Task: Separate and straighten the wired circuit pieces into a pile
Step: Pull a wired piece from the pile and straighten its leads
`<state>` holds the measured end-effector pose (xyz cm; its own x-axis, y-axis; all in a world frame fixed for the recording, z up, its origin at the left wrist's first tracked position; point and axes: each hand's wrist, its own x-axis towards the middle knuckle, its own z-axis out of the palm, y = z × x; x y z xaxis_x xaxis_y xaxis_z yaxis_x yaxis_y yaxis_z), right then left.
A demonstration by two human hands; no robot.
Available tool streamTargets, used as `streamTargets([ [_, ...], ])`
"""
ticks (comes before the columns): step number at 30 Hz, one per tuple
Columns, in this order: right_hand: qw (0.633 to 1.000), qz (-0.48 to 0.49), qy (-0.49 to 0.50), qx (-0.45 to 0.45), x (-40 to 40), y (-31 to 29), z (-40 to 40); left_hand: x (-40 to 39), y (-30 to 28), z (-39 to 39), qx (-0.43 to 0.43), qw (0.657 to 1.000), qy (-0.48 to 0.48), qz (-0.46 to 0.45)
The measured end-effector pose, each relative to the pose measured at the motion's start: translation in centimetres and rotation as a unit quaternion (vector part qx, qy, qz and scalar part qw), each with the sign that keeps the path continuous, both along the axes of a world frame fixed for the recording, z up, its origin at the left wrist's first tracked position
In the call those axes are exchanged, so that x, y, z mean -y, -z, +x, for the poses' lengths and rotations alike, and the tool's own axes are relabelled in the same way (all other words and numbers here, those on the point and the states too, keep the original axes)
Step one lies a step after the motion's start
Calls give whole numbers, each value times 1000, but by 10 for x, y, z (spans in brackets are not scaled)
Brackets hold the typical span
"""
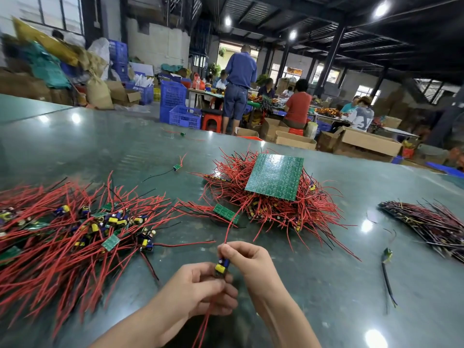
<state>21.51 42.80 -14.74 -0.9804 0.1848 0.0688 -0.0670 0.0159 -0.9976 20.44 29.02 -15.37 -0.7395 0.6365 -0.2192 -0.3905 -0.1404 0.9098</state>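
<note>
Head view. We see the left hand [200,287] and right hand [247,262], fingers curled around one wired circuit piece [222,267], held above the tabletop [326,285]. Nearer us than the green panel [275,177]; the loose pile [75,229] lies to that panel's left.

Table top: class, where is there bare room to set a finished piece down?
Bare table beyond the left pile, and between the middle pile and the dark bundle. Crowded: the strip between left and middle piles, and around both hands.
</note>
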Motion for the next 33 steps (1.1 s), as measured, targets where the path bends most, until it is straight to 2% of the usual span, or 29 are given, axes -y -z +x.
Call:
streamTargets([
  [4, 998, 24, -51, 38, 2, 1, 1, -1, 3, -2, 18, 1000, -6, -10],
  [7, 1000, 7, -15, 23, 7, 1, 0, -2, 9, -1, -21, 999, -36, -33],
  [11, 998, 8, 58, -15, 10, 3, -2, -2, 8, -1, -31, 997, -62, -18],
  [18, 996, 1, 82, -17, 10, 6, -4, -3, 6, -2, -31, 996, -80, -9],
  [24, 990, 85, 97, -51, 13, 3, -3, -2, 7, -1, -21, 996, -82, -6],
  [30, 998, 49, 32, -34, 13, -2, 1, 0, 3, -4, -11, 997, -76, -11],
  [33, 999, 6, 35, -39, 15, -4, 2, 4, 0, -8, -40, 997, -66, -32],
])
